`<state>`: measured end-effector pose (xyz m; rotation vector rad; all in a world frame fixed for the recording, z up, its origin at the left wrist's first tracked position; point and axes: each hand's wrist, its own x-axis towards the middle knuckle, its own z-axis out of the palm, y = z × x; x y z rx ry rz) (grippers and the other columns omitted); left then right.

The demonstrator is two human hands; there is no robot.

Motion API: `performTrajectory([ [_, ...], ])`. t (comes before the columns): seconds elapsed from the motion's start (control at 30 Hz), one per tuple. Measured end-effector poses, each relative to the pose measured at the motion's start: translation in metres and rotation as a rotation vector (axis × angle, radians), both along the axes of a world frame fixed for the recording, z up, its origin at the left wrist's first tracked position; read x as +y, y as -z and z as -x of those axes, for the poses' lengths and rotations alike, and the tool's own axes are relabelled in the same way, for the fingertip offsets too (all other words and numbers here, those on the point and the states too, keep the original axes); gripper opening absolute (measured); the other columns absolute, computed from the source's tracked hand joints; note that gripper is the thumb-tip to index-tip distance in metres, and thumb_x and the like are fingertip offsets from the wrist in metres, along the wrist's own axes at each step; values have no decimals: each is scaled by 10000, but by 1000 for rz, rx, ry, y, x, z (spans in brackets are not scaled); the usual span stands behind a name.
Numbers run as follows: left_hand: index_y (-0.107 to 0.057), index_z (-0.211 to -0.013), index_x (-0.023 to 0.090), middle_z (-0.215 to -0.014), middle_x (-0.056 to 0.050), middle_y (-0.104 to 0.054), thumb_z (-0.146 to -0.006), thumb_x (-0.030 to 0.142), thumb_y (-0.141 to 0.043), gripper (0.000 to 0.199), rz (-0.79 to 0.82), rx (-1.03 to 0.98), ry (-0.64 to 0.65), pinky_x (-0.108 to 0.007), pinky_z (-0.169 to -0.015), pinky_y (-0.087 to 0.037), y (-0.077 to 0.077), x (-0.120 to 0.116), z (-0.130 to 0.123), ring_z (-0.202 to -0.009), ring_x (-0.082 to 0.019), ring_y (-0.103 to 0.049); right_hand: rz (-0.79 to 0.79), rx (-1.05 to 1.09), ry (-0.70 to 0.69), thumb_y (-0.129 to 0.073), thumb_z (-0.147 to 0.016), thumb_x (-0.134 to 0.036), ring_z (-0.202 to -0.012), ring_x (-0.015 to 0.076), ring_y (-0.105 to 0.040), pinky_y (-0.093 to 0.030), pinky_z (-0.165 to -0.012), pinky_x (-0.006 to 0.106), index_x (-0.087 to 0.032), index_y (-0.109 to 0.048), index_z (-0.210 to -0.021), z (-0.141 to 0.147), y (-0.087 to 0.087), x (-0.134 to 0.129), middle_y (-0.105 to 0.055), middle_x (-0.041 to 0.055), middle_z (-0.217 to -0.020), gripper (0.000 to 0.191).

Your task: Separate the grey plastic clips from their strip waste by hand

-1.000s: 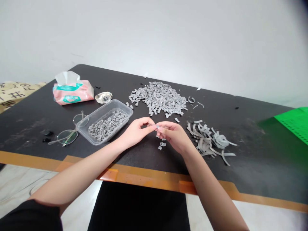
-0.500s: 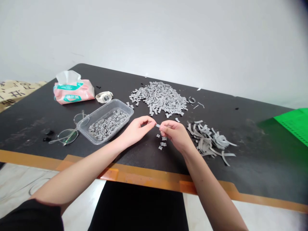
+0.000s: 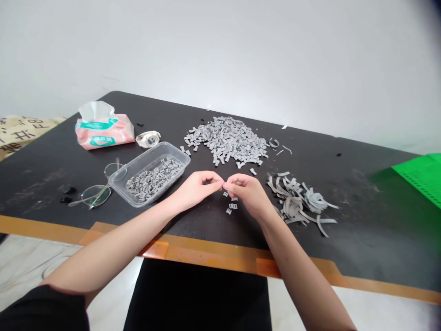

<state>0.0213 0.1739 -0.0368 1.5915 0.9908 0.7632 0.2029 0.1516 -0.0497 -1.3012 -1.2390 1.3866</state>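
My left hand [image 3: 200,190] and my right hand [image 3: 245,191] meet fingertip to fingertip above the black table. Both are pinched closed, and whatever lies between the fingertips is hidden. Just below them are several small grey pieces [image 3: 229,211] on the tabletop. Behind the hands rises a large pile of grey pieces [image 3: 230,140]. To the left of my left hand, a clear plastic box [image 3: 119,195] holds many small grey parts [image 3: 151,179]. Curved grey strips [image 3: 292,207] lie in a heap right of my right hand.
At the left are a pink tissue pack [image 3: 105,132], a white watch [image 3: 148,139], eyeglasses [image 3: 96,196] and small black items [image 3: 65,200]. A green sheet [image 3: 422,177] lies at the right edge. Orange tape [image 3: 206,254] runs along the table's front edge.
My hands have come together and dropped slightly. The small grey piece that showed between their fingertips is now hidden.
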Motion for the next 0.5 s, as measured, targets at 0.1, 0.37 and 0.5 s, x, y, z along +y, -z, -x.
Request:
performTrajectory([
  [0.1, -724, -739, 169, -804, -36, -752, -818, 364, -646, 224, -5, 15, -4, -317, -827, -496, 3, 2, 1, -803, -195, -666, 0, 45, -6, -810, -667, -349, -500, 88, -477, -361, -539, 249, -169, -671, -681, -1, 1, 1, -596, -42, -530, 228],
  [0.37, -755, -759, 176, -829, -51, -781, -796, 423, -672, 263, -23, 36, -76, -354, -884, -501, 15, 10, 2, -828, -224, -677, -39, 104, 26, -837, -634, -360, -565, 133, -602, -475, -570, 274, -163, -757, -786, -2, 14, 11, -720, 26, -642, 262],
  [0.5, -732, -722, 178, -784, -44, -758, -756, 455, -699, 282, -39, 50, -64, -338, -831, -495, 21, 12, -1, -783, -213, -649, -111, 124, 58, -806, -657, -411, -460, 112, -527, -440, -503, 255, -172, -689, -702, 3, 28, 16, -607, -28, -485, 269],
])
